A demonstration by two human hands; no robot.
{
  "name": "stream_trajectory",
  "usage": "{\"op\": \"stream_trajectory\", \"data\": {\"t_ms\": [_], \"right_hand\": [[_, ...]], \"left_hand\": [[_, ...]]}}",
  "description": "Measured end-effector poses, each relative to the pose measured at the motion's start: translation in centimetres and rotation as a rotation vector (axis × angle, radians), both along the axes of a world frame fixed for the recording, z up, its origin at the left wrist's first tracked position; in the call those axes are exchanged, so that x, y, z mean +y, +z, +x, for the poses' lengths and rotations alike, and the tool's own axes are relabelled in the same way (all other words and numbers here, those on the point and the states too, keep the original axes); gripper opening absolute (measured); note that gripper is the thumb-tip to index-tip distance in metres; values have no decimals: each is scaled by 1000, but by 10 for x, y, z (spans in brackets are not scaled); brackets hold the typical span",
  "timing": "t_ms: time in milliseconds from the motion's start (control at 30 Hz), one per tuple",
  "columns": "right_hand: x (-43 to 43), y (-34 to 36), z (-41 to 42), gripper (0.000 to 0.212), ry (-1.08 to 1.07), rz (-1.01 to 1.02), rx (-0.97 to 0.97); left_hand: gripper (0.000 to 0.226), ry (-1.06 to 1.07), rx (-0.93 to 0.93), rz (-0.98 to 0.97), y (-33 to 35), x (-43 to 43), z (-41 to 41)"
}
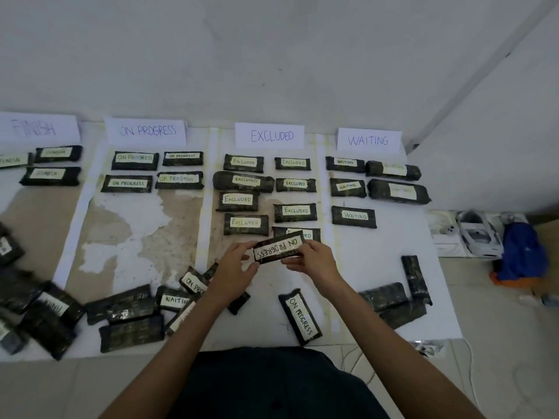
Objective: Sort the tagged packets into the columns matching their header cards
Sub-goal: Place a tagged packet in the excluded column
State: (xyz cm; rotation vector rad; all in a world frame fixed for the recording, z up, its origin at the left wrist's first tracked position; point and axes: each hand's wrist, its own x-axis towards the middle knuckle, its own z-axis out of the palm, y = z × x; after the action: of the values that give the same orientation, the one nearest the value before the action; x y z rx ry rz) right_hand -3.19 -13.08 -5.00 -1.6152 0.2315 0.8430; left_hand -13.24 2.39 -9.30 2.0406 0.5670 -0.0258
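While we look down at the floor, we hold one dark packet [279,247] up with both hands, over the near end of the EXCLUDED column. Its white tag reads ON PROGRESS, and the words are upside down to us. Our left hand [234,266] pinches the left end of it, and our right hand [314,261] pinches the right end. The fingers [252,269] of both hands are closed on the packet, thumbs on the near edge.

Four white header cards stand at the far side by the wall. From left to right they read FINISH [37,128], ON PROGRESS [146,131], EXCLUDED [270,135] and WAITING [368,140]. Under each card lie packets with matching tags. We see three under FINISH, four under ON PROGRESS, at least eight under EXCLUDED and five under WAITING. One EXCLUDED packet [308,234] is partly hidden behind the packet we hold.

Near us lie the packets not sorted yet. One with an ON PROGRESS tag [300,316] lies at a slant just under our right arm. A pile of packets [127,313] lies near and to the left, some tag down, one reading WAITING [175,299]. A few more dark packets [399,294] lie near and to the right, tags not showing.

Off the white sheet [393,237], on the far right, we see a blue bag [521,255] and a white shoe [479,234].
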Motion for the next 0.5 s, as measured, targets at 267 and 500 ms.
{"op": "stream_trajectory", "data": {"t_ms": [267, 500], "right_hand": [[-5, 0, -5, 12, 149, -90, -125], [24, -12, -28, 45, 435, -280, -534]], "left_hand": [[32, 130, 32, -152, 12, -16, -12], [16, 400, 115, -540, 16, -27, -29]]}}
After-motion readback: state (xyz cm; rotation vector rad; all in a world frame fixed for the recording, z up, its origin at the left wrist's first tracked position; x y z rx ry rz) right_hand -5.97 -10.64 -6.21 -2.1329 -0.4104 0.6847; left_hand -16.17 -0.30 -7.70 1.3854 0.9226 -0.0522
